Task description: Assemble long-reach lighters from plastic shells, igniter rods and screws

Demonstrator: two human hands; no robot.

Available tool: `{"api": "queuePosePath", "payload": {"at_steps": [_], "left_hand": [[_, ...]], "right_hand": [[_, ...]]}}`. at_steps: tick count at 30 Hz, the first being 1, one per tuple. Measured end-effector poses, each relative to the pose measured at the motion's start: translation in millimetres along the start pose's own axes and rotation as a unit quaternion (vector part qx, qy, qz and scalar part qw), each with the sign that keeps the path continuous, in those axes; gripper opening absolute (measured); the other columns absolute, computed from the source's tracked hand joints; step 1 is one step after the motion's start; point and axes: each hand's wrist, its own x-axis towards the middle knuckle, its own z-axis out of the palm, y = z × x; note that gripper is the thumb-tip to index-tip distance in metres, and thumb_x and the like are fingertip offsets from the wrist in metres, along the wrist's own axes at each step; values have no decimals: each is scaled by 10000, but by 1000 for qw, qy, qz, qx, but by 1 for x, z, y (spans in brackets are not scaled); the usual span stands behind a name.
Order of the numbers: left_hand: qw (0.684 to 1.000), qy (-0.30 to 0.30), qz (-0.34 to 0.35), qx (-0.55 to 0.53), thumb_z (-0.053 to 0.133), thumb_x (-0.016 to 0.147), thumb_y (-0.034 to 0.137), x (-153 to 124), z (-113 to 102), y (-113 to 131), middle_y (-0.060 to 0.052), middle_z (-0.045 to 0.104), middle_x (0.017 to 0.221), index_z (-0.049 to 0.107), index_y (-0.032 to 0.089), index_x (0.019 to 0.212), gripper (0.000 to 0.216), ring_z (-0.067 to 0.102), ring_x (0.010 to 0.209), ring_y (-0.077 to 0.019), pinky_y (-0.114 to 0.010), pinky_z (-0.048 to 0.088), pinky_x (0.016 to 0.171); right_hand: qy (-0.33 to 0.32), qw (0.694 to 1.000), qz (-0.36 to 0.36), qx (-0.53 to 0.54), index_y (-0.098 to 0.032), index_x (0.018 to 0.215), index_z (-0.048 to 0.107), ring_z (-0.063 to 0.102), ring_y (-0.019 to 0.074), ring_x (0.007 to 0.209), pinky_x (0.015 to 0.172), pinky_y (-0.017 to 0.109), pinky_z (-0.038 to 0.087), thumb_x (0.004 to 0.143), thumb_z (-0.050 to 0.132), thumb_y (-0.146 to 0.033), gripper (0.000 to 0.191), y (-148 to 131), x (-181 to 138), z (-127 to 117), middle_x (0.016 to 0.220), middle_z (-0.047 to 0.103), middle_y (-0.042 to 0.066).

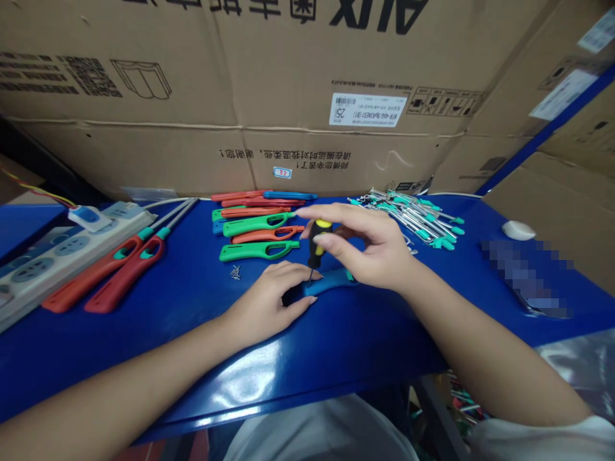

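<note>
My right hand [377, 250] is closed around a short black and yellow screwdriver [315, 257], held upright with its tip down on a blue lighter body [332, 282]. My left hand [269, 291] grips the left end of that lighter body on the table, thumb and fingers on either side of the screwdriver tip. A bit of teal shows at the lighter body's right end, partly behind my right hand. Left of my left hand lies a small pile of screws [235, 273]. Beyond it are several green, orange and blue handle shells [259, 250] in a stack.
Metal lighter tubes with teal parts [418, 218] lie heaped at the back right. Two long red and orange lighters [125, 275] rest beside a power strip [72, 250] on the left. A large cardboard box [192, 150] walls off the back. A white object [518, 230] sits far right.
</note>
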Motion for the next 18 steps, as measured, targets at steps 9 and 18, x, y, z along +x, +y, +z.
{"api": "queuePosePath", "payload": {"at_steps": [9, 18], "left_hand": [[1000, -8, -4, -3, 685, 934, 231, 0, -1, 1, -56, 747, 1182, 663, 236, 1220, 287, 682, 1106, -238, -450, 508, 1021], [1000, -7, -9, -1, 681, 932, 231, 0, -1, 1, -65, 749, 1189, 668, 233, 1201, 269, 688, 1126, -251, -466, 503, 1046]], "right_hand": [[-4, 1000, -23, -1, -205, 1425, 567, 697, 171, 984, 885, 338, 583, 1082, 353, -297, 414, 1, -1, 4, 1188, 724, 91], [-17, 1000, 4, -11, -221, 1403, 591, 685, 191, 1065, 865, 342, 584, 1081, 352, -328, 415, 2, 0, 1, 1293, 682, 102]]}}
